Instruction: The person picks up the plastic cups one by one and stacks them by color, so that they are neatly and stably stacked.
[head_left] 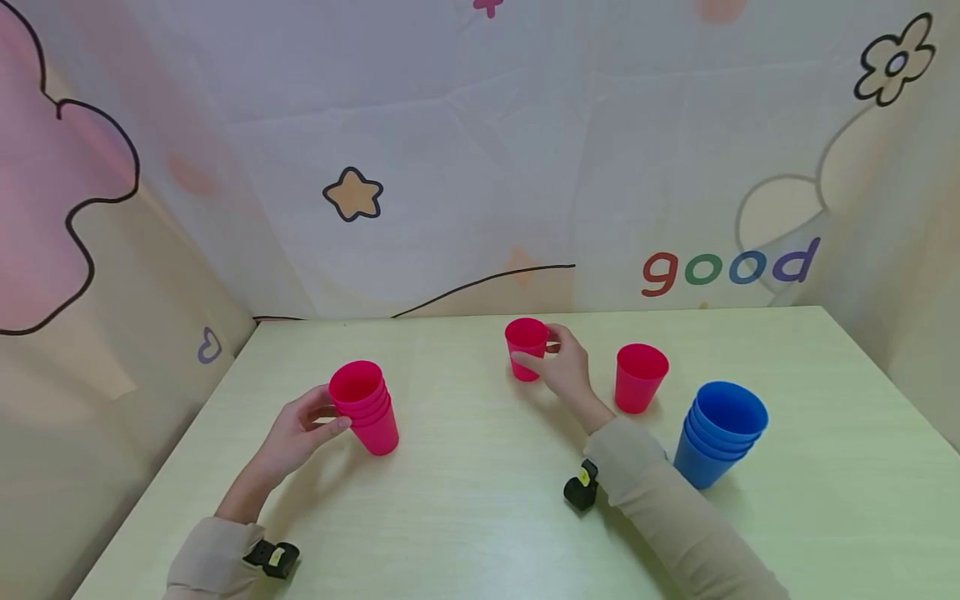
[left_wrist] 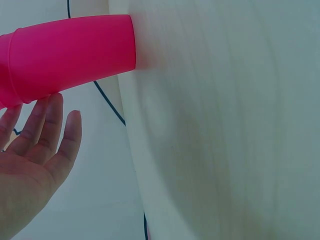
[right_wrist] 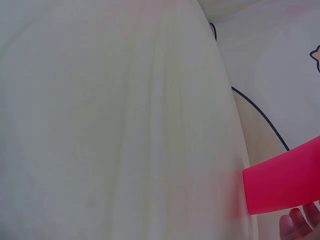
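At the left of the head view, my left hand (head_left: 303, 429) holds a stack of red-pink plastic cups (head_left: 375, 421) near its rims, thumb on the near side. The left wrist view shows the fingers (left_wrist: 52, 122) against the side of the stack (left_wrist: 80, 50). Farther back, my right hand (head_left: 566, 367) grips a single red-pink cup (head_left: 527, 337) between thumb and fingers. That cup (right_wrist: 285, 180) also appears at the right edge of the right wrist view, where most of the hand is cut off. Both the stack and the single cup look upright, mouths up.
Another red-pink cup (head_left: 637, 383) stands upright to the right of my right hand. Nearer, a stack of blue cups (head_left: 705, 454) stands close beside my right sleeve (head_left: 652, 492). A printed cloth (head_left: 465, 192) hangs behind the pale table (head_left: 465, 500).
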